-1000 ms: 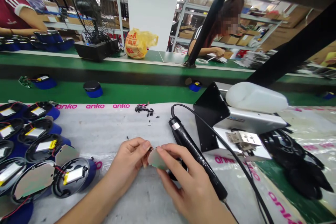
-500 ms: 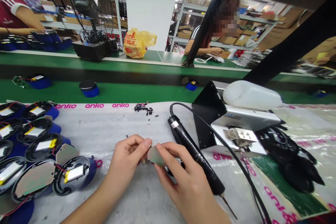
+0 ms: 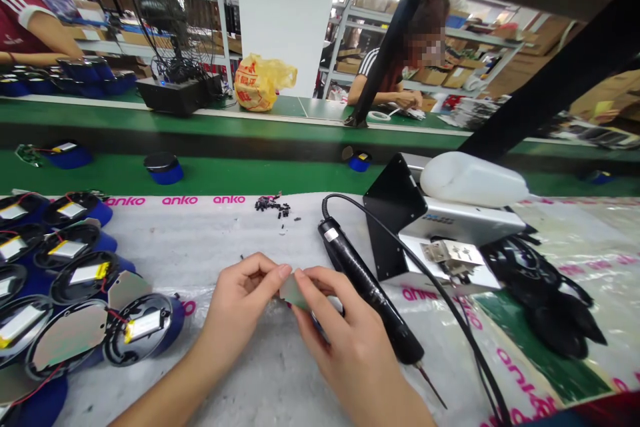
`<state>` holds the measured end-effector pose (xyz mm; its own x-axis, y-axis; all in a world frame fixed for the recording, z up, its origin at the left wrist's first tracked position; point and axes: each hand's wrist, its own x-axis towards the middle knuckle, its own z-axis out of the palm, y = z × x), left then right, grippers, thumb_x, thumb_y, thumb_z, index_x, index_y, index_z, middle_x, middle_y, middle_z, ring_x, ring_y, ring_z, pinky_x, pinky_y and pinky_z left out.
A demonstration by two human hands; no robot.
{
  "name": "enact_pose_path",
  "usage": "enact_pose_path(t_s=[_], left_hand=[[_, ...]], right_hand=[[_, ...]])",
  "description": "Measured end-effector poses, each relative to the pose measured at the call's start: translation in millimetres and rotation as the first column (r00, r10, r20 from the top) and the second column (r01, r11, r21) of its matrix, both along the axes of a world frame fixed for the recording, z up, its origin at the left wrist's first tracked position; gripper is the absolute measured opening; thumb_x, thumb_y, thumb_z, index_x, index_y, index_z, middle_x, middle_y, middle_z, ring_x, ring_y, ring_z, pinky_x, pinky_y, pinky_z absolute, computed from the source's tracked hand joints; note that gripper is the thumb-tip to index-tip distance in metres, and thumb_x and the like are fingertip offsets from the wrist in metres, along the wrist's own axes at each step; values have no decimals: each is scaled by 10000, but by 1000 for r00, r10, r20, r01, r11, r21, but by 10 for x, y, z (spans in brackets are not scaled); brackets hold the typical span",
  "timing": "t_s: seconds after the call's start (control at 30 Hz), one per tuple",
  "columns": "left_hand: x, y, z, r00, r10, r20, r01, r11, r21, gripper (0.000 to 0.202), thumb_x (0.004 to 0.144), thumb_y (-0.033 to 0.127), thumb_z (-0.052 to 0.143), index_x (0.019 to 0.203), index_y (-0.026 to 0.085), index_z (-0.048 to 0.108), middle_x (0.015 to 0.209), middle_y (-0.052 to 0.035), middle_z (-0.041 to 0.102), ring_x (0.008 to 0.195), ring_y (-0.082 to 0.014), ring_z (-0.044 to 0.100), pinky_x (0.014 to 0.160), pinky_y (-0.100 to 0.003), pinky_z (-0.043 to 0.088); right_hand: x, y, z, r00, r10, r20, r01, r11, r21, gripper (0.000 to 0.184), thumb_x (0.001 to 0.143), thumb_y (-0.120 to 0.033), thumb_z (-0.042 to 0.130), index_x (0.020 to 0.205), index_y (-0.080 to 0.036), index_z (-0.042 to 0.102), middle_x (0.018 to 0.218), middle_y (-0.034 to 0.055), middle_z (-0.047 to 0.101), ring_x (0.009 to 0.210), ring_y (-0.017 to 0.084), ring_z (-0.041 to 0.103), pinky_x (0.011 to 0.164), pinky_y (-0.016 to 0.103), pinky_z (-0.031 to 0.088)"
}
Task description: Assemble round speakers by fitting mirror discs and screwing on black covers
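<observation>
In front of me, my right hand (image 3: pixel 345 327) pinches a small grey-green circuit board (image 3: pixel 294 292) between thumb and fingers. My left hand (image 3: pixel 247 300) is closed at the board's left edge, its thumb tip almost meeting my right fingertips. Whatever sits between the left fingertips is too small or hidden to make out. Beneath my right hand, a dark rounded thing shows in part, mostly covered. A black electric screwdriver (image 3: pixel 370 293) lies just right of my hands, its bit towards me. Beyond my fingers is a pile of tiny black parts (image 3: pixel 273 205).
Blue round housings (image 3: pixel 173 330) with white batteries and wired boards crowd the left. On the right stand a metal-and-black machine (image 3: pixel 400 213), a white bottle (image 3: pixel 473 177) and black pieces (image 3: pixel 555 307). A green conveyor (image 3: pixel 225 173) carries a few housings. Co-workers sit across.
My hands stay nearly in place, with the fingertips slightly closer together over the board. The view has shifted a little; housings on the conveyor sit slightly further left.
</observation>
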<state>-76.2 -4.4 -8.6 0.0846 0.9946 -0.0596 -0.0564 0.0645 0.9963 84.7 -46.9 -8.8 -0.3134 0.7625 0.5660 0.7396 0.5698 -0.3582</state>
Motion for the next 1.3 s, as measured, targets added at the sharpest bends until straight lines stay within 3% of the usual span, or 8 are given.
enact_pose_path(t_s=[0.13, 0.27, 0.4, 0.53, 0.73, 0.9, 1.1, 1.3], left_hand=[[-53, -30, 29, 993, -61, -97, 79, 979, 186, 208, 920, 271, 635, 737, 208, 711, 714, 20, 671, 672, -116, 616, 635, -202, 488], [-96, -61, -23, 941, -219, -257, 318, 834, 451, 294, 997, 256, 539, 1256, 318, 662, 1257, -24, 681, 1179, -189, 609, 1006, -311, 473], [11, -59, -108, 863, -288, -416, 419, 867, 269, 844, 737, 446, 839, 1471, 293, 451, 1510, -98, 466, 1379, -308, 427, 1108, -456, 418], [167, -43, -99, 809, -358, -465, 471, 869, 149, 893, 667, 355, 897, 1453, 254, 487, 1302, -101, 626, 1215, -311, 554, 1061, -481, 454], [187, -75, 4, 831, -544, -116, 541, 839, -60, 531, 767, 172, 774, 1262, 335, 670, 1312, -48, 617, 596, -103, 618, 526, -220, 532], [226, -114, -14, 879, -463, 113, 477, 861, -177, 514, 662, 123, 823, 1144, 283, 742, 1376, -78, 585, 635, -122, 677, 581, -256, 585], [128, -87, 16, 835, -544, 81, 539, 779, -320, 651, 785, 196, 753, 1405, 263, 566, 688, 0, 741, 721, -199, 737, 689, -258, 553], [177, -6, 21, 858, -485, 166, 511, 783, -355, 493, 873, 388, 678, 1323, 195, 628, 834, -61, 785, 626, -186, 752, 655, -279, 599]], right_hand=[[52, 0, 69, 999, -35, 19, 35, 999, 27, 405, 947, -106, 533, 1349, -154, 531, 1187, 148, 621, 1003, 237, 664, 797, 360, 615], [184, -31, 210, 998, -31, -59, 28, 998, -64, 512, 915, -76, 503, 1403, -230, 495, 1216, 110, 586, 1029, 187, 658, 809, 266, 596], [348, -84, 248, 975, -85, -204, 39, 975, -218, 450, 876, -110, 549, 1284, -299, 568, 1171, 56, 592, 1001, 159, 661, 858, 247, 578], [394, -135, 158, 903, -125, -411, -27, 939, -344, 430, 887, -122, 548, 1267, -323, 532, 1193, 49, 593, 1055, 174, 662, 904, 286, 571], [374, -200, 57, 873, -60, -485, -68, 968, -242, 401, 887, -119, 555, 1254, -279, 550, 1167, 80, 574, 1058, 212, 654, 964, 369, 547], [412, -360, -42, 884, -103, -456, -23, 965, -262, 395, 898, -142, 562, 1273, -264, 533, 1191, 100, 583, 1067, 226, 657, 923, 343, 568], [328, -515, -142, 884, -220, -412, 92, 946, -310, 405, 910, -136, 531, 1295, -264, 511, 1249, 104, 546, 1113, 222, 638, 963, 349, 549], [295, -493, -127, 893, -227, -389, 137, 960, -244, 436, 885, -145, 551, 1310, -236, 512, 1243, 122, 538, 1179, 239, 588, 961, 353, 552]])
